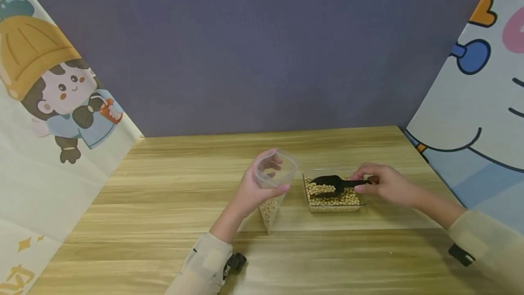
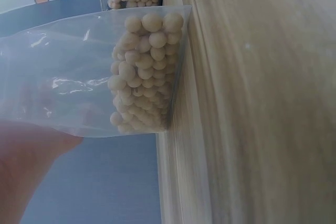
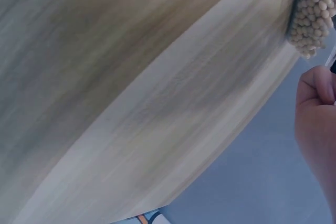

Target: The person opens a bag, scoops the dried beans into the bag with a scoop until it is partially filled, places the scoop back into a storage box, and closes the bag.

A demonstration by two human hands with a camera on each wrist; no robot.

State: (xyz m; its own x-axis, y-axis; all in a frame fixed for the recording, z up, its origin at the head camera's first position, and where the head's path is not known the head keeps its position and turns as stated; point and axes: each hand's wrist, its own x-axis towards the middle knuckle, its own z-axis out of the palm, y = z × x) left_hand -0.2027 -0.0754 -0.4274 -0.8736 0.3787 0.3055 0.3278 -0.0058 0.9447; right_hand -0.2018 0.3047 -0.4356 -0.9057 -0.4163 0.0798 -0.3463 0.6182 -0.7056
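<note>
A wood-grain surface (image 1: 163, 222) spreads across the lower part of the head view, its pale and brown streaks running from side to side. A plain grey-violet wall (image 1: 262, 49) stands behind its far edge. On the left hangs a white printed sheet (image 1: 24, 172) with a cartoon child (image 1: 69, 85) in a mustard knit hat; on the right, another printed sheet (image 1: 446, 117) shows a large white cartoon figure, an orange heart and blue shapes.

The left grip (image 1: 249, 190) holds a clear plastic pouch (image 2: 97, 74) near its top, thumb on the near side and fingers round the far side, the mouth standing wide. Soybeans (image 2: 142, 72) fill the bottom of the pouch, below the grip; whether its base touches the surface I cannot tell.

The right grip (image 1: 386, 185) pinches the handle of a black scoop (image 1: 339, 185), whose bowl lies to the left of the fingers, pointing towards the pouch and carrying soybeans. The bowl is over a clear rectangular container (image 1: 333, 209) of soybeans, which sits on the surface just right of the pouch. Cream sleeves (image 1: 204, 258) cover both forearms.
</note>
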